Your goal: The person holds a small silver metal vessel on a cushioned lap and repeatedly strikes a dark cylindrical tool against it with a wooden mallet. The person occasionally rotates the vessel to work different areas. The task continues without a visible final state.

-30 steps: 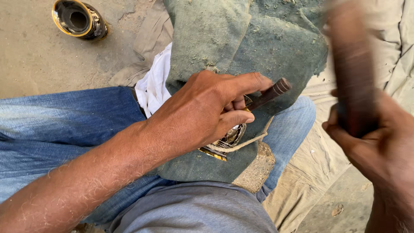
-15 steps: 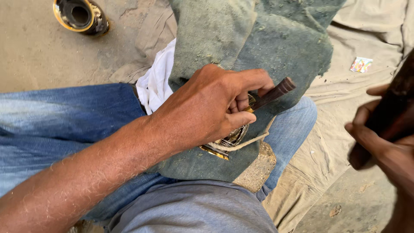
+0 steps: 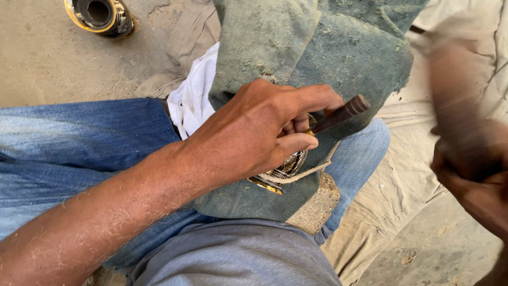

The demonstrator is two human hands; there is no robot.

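My left hand (image 3: 259,132) is closed around a dark rod-like tool (image 3: 341,114) whose end sticks out up and to the right. The tool's tip rests on a shiny engraved metal piece (image 3: 286,168) lying on a grey-green cloth (image 3: 317,47) over my knee. My right hand (image 3: 468,164) is at the right edge, blurred by motion, gripping a dark wooden stick (image 3: 455,90) that points upward. The stick is apart from the rod, to its right.
A round black and gold metal vessel (image 3: 100,15) lies on the sandy ground at top left. A white rag (image 3: 193,98) is tucked under the cloth. A stone block (image 3: 317,204) sits beneath the cloth's edge. Beige sacking (image 3: 413,175) covers the ground at right.
My right hand with the stick dropped low and to the right half a second ago, and has now swung back up and left toward the rod. The left hand has stayed put.
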